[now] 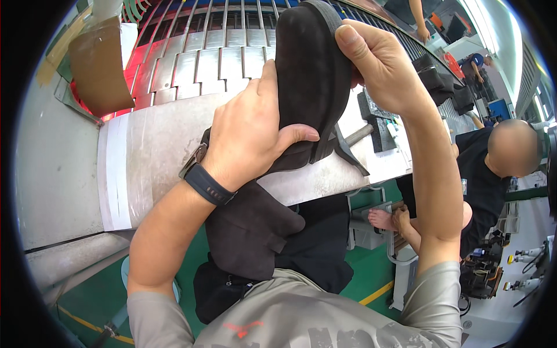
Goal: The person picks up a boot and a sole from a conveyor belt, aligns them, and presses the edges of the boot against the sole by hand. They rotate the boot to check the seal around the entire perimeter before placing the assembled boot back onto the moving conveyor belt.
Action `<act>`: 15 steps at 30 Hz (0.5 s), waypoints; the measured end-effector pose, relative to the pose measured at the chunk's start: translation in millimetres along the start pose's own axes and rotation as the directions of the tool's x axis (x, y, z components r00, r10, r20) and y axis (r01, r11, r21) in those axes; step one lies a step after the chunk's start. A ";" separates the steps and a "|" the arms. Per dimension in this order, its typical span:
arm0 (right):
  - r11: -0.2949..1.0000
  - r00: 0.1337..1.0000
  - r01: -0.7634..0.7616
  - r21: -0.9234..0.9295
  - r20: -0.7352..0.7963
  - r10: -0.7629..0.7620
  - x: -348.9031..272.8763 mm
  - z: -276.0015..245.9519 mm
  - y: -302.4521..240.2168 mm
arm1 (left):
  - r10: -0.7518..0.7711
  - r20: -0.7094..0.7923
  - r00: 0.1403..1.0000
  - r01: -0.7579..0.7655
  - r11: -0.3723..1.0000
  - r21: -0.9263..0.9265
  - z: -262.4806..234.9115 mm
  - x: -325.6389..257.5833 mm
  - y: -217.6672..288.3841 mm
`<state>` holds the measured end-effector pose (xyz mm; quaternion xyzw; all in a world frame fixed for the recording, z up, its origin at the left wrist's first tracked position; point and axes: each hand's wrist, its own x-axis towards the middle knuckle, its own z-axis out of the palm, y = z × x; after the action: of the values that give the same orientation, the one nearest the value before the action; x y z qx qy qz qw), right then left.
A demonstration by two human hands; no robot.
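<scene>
A dark suede boot (310,69) is held up before me above the metal work surface, its toe toward the far side. My left hand (249,124) lies along its left side, thumb across the upper and fingers pointing away. On the other side, my right hand (377,64) grips the sole edge near the toe, thumb on the rim and fingers hidden behind. Below the boot, a dark brown soft suede piece (249,226) hangs over my lap; whether it belongs to the same boot I cannot tell. A dark tool (350,155) lies beside the heel.
A slatted metal conveyor (203,66) under red light runs beyond the bench edge (156,145). Brown cardboard (101,66) stands at the left. Black blocks (380,124) lie to the right. Another person (487,151) sits at the right, hands near a bare foot.
</scene>
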<state>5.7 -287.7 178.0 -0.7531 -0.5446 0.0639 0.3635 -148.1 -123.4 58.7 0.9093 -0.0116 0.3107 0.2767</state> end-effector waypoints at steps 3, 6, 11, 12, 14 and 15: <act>0.992 0.994 0.030 -0.123 -0.099 -0.042 -1.9 6.8 -3.6 | 0.018 -0.022 1.000 -0.017 1.000 0.015 -1.4 -2.1 2.8; 0.768 0.952 0.039 -0.639 -0.210 -0.223 -2.5 17.3 -25.3 | -0.102 0.053 0.993 0.102 0.995 0.009 -5.6 -2.8 9.2; 0.835 0.946 -0.050 -0.548 -0.294 -0.136 -8.4 22.1 -28.9 | -0.139 0.086 0.987 0.138 0.990 0.016 -8.1 -0.9 15.7; 0.854 0.938 -0.078 -0.514 -0.328 -0.112 -9.6 19.5 -33.4 | -0.133 0.085 0.987 0.132 0.991 0.018 -8.5 -1.9 19.6; 0.937 0.918 -0.090 -0.336 -0.393 -0.053 -7.2 14.7 -41.6 | -0.059 0.014 0.998 0.059 0.997 0.048 -10.0 -4.7 29.1; 0.937 0.918 -0.096 -0.335 -0.395 -0.047 -8.5 15.3 -52.0 | -0.058 0.020 0.998 0.057 0.997 0.045 -10.2 -10.3 32.4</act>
<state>-45.5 -280.3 196.4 -0.8094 -0.4525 -0.1826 0.3267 -168.4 -147.2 75.6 0.9184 0.0185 0.2933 0.2650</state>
